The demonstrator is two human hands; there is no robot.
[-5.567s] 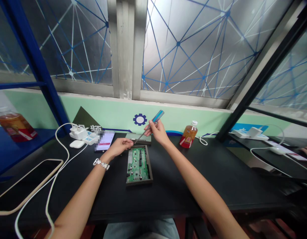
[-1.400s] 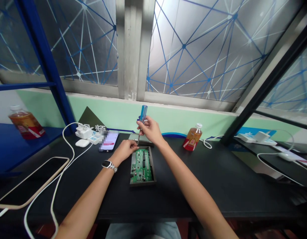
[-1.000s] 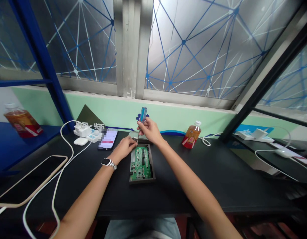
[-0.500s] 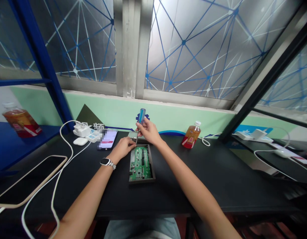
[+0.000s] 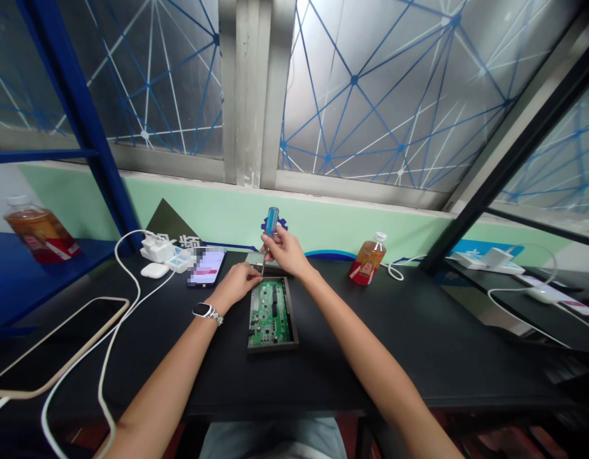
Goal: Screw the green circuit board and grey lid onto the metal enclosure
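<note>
My right hand (image 5: 287, 250) grips a screwdriver (image 5: 271, 223) by its clear blue handle, with the shaft pointing down. Its tip meets the far edge of a shallow metal case (image 5: 295, 325). Inside that case lies a green circuit board (image 5: 270, 319) with dark connectors. My left hand (image 5: 238, 282), with a watch on the wrist, has its thumb and forefinger pinched together by the screwdriver tip at the far left corner of the case. What sits between those fingertips is too small to make out. Just behind the case is a flat greyish piece (image 5: 254, 258), partly covered by my hands.
A lit phone (image 5: 209, 268) lies left of my hands, near white chargers (image 5: 158, 250) and a white earbud case (image 5: 155, 271). White cables (image 5: 113, 338) loop past a beige-edged phone (image 5: 60, 344). One drink bottle (image 5: 368, 260) stands right, another (image 5: 40, 233) on the blue shelf.
Both hands hold nearly the same pose at the far edge of the case. The screwdriver handle shows only a very slight shift.
</note>
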